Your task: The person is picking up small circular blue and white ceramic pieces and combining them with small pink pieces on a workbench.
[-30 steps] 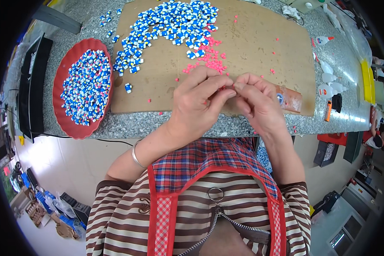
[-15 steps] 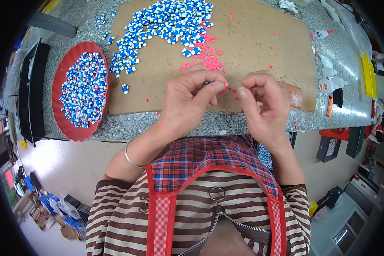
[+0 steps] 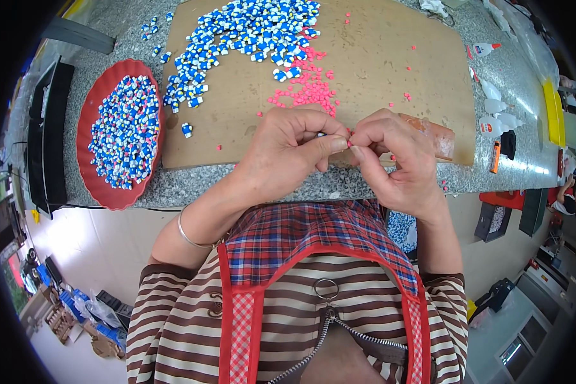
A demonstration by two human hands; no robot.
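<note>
Bright, even daylight w/ soft shadows; glare on my counter [image 3: 525, 137] at right; fisheye bends edges, black rim.

Matt brown cardboard sheet [image 3: 377, 83] lies on rough speckled stone counter [image 3: 237, 185]; red tray [image 3: 89, 173] is glossy plastic.

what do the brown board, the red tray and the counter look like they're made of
Board: likely cardboard or fibreboard, matte tan, flat, no shine.
Tray: probably plastic, smooth uniform red with a moulded rim; could be enamelled metal.
Counter: looks like polished speckled grey granite or a stone imitation, with glare near its right end.
</note>
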